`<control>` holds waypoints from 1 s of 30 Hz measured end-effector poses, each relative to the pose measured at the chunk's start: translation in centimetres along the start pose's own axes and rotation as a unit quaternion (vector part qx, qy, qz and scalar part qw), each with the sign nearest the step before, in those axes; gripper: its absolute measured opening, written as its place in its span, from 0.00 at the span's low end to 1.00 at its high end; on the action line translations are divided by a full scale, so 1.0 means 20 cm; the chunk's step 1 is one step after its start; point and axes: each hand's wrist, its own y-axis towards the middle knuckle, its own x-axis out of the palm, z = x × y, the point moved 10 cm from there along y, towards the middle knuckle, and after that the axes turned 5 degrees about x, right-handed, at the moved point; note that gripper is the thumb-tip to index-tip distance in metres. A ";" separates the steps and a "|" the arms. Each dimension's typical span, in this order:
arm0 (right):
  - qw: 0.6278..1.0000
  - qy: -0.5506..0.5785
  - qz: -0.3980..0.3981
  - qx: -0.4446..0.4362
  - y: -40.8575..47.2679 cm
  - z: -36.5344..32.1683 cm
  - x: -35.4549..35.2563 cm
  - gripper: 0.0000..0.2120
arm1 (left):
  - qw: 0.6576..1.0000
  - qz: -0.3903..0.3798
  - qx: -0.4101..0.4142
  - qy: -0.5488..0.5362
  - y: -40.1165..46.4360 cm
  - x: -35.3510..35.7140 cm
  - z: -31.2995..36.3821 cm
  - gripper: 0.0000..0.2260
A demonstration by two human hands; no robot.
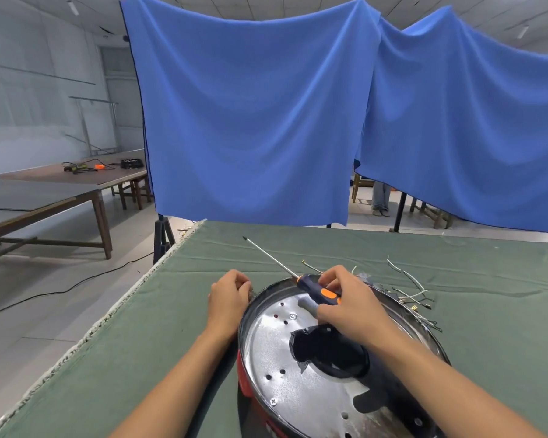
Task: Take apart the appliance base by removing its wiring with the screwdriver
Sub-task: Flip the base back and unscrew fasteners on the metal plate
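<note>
**Appliance base on table, screwdriver in right hand**

The appliance base (323, 374) lay on the green-covered table (140, 343) in the lower centre and lower right of the frame. Its shiny metal plate faced up, showing small holes, a few screw heads and a dark opening near the middle. A red casing showed at its lower left edge.

The right hand (348, 306) was over the upper part of the base, fingers curled round the dark blue and orange handle of the screwdriver (317, 289). The metal shaft pointed toward the upper left of the frame, its tip in the air above the table and clear of the base.

The left hand (230, 295) sat at the upper left rim of the base, fingers curled in against the rim. Whether they gripped the rim or only pressed on it could not be told.

Loose wires (415, 292) lay on the table just beside the upper right rim of the base, some reaching the rim.

Blue cloth (250, 121) hung behind the table across the upper frame. Wooden tables (76, 184) stood at the left, carrying small tools.
</note>
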 end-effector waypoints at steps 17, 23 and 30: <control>0.997 0.052 -0.029 0.040 0.00 0.04 0.00 0.14 | 0.987 -0.058 -0.077 0.126 0.04 0.02 -0.14 0.07; 0.993 0.109 0.024 0.039 -0.01 0.01 -0.08 0.11 | 0.994 0.009 -0.106 -0.021 -0.06 -0.14 -0.09 0.17; 0.969 0.234 0.069 0.031 -0.08 -0.04 -0.21 0.08 | 0.980 0.008 0.183 0.077 -0.13 -0.24 0.58 0.25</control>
